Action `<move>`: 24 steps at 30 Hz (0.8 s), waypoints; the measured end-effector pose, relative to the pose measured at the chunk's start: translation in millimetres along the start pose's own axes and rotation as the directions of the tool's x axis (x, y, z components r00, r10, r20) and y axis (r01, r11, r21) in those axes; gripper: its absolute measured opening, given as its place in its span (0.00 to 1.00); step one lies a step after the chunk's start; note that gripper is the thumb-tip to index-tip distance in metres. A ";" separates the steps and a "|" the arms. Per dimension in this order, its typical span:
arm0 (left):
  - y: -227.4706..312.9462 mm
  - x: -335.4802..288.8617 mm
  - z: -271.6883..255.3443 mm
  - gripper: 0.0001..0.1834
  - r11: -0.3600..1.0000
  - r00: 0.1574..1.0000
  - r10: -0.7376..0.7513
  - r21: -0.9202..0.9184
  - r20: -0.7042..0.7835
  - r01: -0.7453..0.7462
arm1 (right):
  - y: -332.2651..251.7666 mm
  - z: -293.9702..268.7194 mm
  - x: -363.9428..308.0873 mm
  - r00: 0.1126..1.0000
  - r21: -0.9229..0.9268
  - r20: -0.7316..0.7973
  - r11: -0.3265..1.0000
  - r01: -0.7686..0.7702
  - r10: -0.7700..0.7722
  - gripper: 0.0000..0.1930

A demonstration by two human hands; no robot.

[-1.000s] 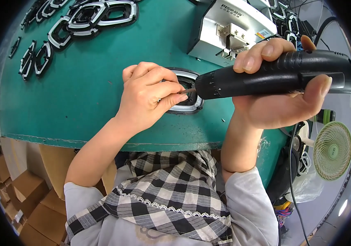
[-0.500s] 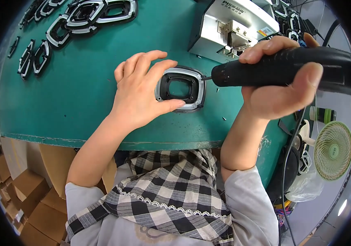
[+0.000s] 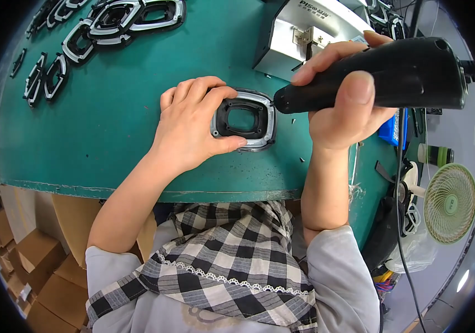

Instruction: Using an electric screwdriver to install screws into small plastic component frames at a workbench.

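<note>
The black power screwdriver [image 3: 370, 77], gripped in the right hand [image 3: 343, 105], has pulled back from the frame's middle to its right edge; left hand [image 3: 193, 127] fingers clamp the silver-rimmed frame [image 3: 244, 119] flat on the green surface [image 3: 115, 133].

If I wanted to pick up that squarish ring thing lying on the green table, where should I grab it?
Probably by its outer rim on the left side, pinching across the near and far edges, as the left hand does now. The frame lies flat on the green table with an open middle, so its silver border gives a firm grip. Come from the left: the right hand holds the black power tool at the right edge.
</note>
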State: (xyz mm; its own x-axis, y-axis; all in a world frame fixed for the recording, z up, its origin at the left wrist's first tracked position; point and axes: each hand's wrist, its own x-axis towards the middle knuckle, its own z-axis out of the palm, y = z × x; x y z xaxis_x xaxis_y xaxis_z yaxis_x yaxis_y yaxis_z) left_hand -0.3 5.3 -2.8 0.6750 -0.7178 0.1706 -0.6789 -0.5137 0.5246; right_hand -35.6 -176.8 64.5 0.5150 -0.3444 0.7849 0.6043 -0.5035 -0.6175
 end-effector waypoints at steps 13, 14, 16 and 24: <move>-3.9 1.1 0.2 0.37 0.998 0.999 0.043 -0.041 0.006 -0.043 | 1.8 -19.6 21.9 0.990 0.184 -0.114 0.981 -0.062 0.084 0.25; -4.4 0.8 -0.5 0.37 0.998 0.999 0.035 -0.043 0.010 -0.034 | -4.3 -27.0 34.1 0.988 0.057 -0.147 0.998 -0.038 0.046 0.29; -1.7 1.8 0.5 0.37 0.998 0.999 0.039 -0.056 0.021 -0.038 | -10.5 -42.9 55.1 0.979 -0.107 -0.194 0.993 0.047 -0.067 0.33; -2.5 -1.2 -4.7 0.40 0.999 1.000 0.006 -0.044 -0.030 -0.007 | 0.4 -26.7 63.1 0.975 -0.080 -0.149 0.985 0.152 -0.163 0.26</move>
State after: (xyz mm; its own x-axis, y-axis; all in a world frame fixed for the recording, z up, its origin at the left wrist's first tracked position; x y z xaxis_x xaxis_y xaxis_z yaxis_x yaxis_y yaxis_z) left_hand 1.9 9.7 -0.5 0.6795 -0.7064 0.1983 -0.6703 -0.4877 0.5594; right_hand -19.1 -219.8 115.2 0.3136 -0.3717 0.8738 0.6250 -0.6120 -0.4846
